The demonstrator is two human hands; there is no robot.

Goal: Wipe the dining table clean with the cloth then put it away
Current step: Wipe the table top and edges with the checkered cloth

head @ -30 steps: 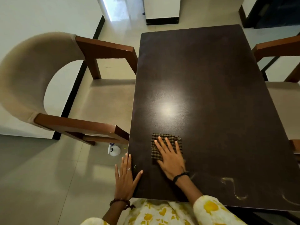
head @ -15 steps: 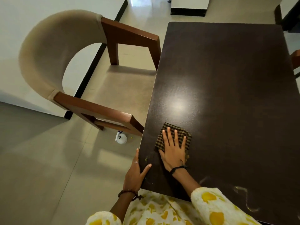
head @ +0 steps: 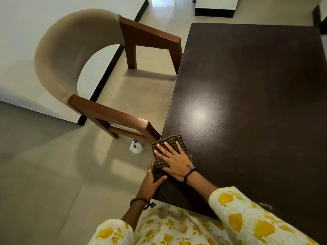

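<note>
The right hand (head: 174, 162) is pressing flat on the checked cloth (head: 168, 147), its grip released, fingers straight and spread toward eleven o'clock. The cloth is lying folded at the left edge of the dark desk (head: 247, 103), near the corner closest to the person, with its left part hanging just over that edge. The left hand (head: 150, 184) is resting against the same edge at about seven o'clock of the cloth, grip also released: the thumb is lying on the desk top while the fingers are running along the side of it. A round-backed chair (head: 74, 55) with wooden arms is standing at nine o'clock of the desk, its near arm ending just beside the cloth. A small white spray bottle (head: 136, 147) is sitting on the tiled floor under that arm, at nine o'clock of the cloth.
</note>
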